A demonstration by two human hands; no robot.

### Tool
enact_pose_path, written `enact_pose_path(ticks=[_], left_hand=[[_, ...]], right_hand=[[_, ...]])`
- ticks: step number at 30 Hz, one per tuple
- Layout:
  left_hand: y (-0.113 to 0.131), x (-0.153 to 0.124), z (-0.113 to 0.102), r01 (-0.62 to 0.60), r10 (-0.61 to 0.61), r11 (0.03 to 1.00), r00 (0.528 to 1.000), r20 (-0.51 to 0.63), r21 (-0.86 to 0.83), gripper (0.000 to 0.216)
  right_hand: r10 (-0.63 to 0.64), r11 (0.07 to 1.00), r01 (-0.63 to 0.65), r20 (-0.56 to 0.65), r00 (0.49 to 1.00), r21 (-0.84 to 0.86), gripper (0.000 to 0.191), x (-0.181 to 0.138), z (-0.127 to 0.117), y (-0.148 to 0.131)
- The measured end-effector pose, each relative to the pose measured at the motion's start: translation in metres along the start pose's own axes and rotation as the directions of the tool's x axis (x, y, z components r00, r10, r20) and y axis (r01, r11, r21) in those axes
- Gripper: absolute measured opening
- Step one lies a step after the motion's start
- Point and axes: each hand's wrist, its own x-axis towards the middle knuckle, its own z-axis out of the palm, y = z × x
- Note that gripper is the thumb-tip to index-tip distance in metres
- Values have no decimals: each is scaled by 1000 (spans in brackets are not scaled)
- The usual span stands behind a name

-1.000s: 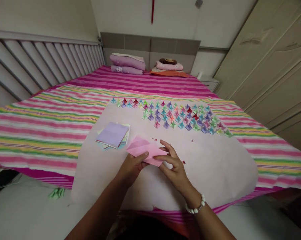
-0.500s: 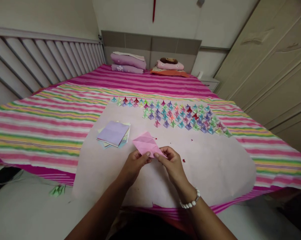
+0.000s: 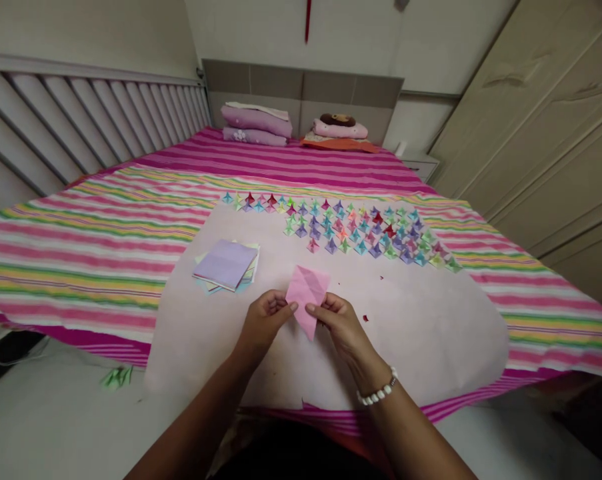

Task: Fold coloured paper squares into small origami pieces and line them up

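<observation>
Both my hands pinch a creased pink paper square (image 3: 307,296) and hold it up above a pale sheet (image 3: 431,320) spread on the bed. My left hand (image 3: 263,321) grips its left edge between thumb and fingers. My right hand (image 3: 339,323), with a white bead bracelet on the wrist, grips its right edge. The paper stands tilted, one corner pointing down between my hands. A stack of coloured paper squares (image 3: 225,265), lilac on top, lies to the left of my hands.
Several small folded paper shapes (image 3: 353,230) in many colours lie in rows at the far part of the sheet. The striped bedcover (image 3: 91,227) spreads all round. Pillows (image 3: 255,123) sit at the headboard. A green paper piece (image 3: 115,377) lies on the floor, left.
The pink paper was lying flat under my hands; I have lifted it, turned it upright and brought both hands closer together on it.
</observation>
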Motion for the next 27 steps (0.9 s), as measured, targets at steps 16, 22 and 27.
enact_pose_path(ticks=[16,22,27], left_hand=[[-18,5,-2,-276,273,947,961,45,166,24],[-9,3,-1,-206,208,959,978,12,193,32],[-5,3,0,-199,201,956,979,12,214,27]], right_hand=[[-23,997,24,-11,1000,73,28,4,2,1],[-52,997,55,-62,997,46,21,7,-5,1],[-67,996,70,-54,996,47,22,4,-6,-3]])
